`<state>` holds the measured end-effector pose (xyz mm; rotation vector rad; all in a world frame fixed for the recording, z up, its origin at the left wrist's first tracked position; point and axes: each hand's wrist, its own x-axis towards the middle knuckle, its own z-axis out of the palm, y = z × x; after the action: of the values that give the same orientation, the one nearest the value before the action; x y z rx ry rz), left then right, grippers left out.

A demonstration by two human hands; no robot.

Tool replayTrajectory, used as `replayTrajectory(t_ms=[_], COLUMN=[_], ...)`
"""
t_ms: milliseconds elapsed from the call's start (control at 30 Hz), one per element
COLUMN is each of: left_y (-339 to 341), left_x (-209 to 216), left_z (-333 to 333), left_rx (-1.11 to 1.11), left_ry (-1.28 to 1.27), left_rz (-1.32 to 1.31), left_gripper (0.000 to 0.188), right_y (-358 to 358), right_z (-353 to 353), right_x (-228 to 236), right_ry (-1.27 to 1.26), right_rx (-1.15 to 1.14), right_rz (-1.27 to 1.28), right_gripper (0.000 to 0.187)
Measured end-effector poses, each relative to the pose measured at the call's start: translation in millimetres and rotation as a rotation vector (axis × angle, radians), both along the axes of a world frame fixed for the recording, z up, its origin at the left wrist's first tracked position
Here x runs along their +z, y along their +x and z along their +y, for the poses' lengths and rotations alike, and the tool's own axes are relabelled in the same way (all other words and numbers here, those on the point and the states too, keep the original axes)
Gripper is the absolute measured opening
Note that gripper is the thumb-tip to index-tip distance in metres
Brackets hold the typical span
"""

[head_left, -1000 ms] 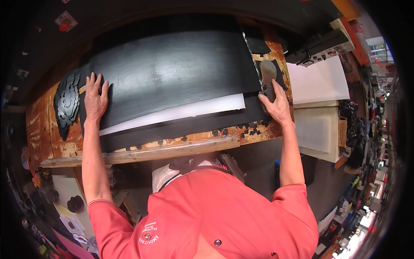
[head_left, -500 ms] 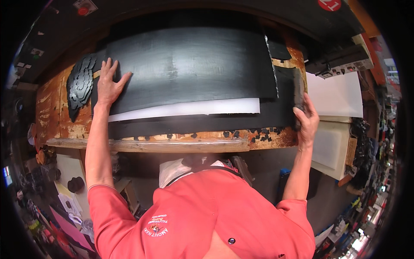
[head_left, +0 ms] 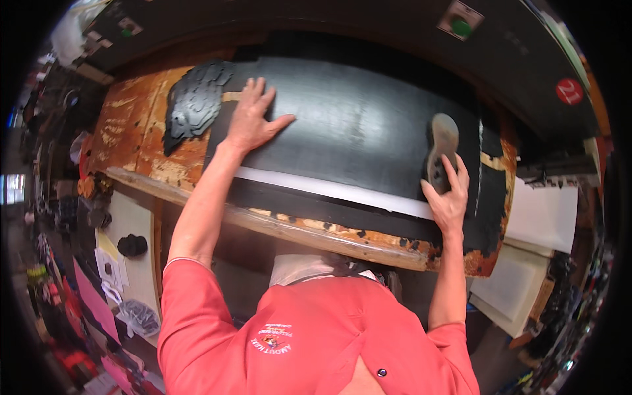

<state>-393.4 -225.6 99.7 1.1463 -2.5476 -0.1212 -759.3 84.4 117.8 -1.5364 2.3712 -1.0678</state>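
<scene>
A large black sheet [head_left: 329,112], smooth like rubber or leather, lies across the worktable with a white sheet [head_left: 336,191] showing beneath its near edge. My left hand [head_left: 250,122] rests on its left end, fingers spread and holding nothing. Toward its right end sits a grey-brown cutting die [head_left: 444,135] shaped like a shoe sole. The fingers and thumb of my right hand [head_left: 449,195] grip the die's near end. Left of my left hand, a pile of black sole-shaped pieces [head_left: 195,102] lies on the wood.
A dark machine beam [head_left: 355,26] with a green button runs behind the table. Black scraps [head_left: 361,233] litter the worn wooden surface [head_left: 125,135] near its front rail [head_left: 316,238]. White sheets [head_left: 543,214] stand at the right; a black round object [head_left: 132,245] sits on a side shelf.
My right hand has brought the die from the table's right edge leftward onto the black sheet. My left hand stays spread on the sheet's left end. The whole view has turned.
</scene>
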Motion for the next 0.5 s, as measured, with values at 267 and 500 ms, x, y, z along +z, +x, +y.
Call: replayTrajectory(t_ms=[267,500], left_y=[-10,19], left_x=[1,15], left_z=[7,44], left_rx=[0.027,-0.025], left_ry=[0.066,0.173], left_rz=[0.085,0.157], left_gripper=[0.080,0.067], right_y=[14,-21], right_z=[25,20], right_x=[2,4], right_ry=[0.111,0.188], right_rx=[-0.057,0.020], right_rz=[0.039,0.040], right_gripper=[0.080,0.082])
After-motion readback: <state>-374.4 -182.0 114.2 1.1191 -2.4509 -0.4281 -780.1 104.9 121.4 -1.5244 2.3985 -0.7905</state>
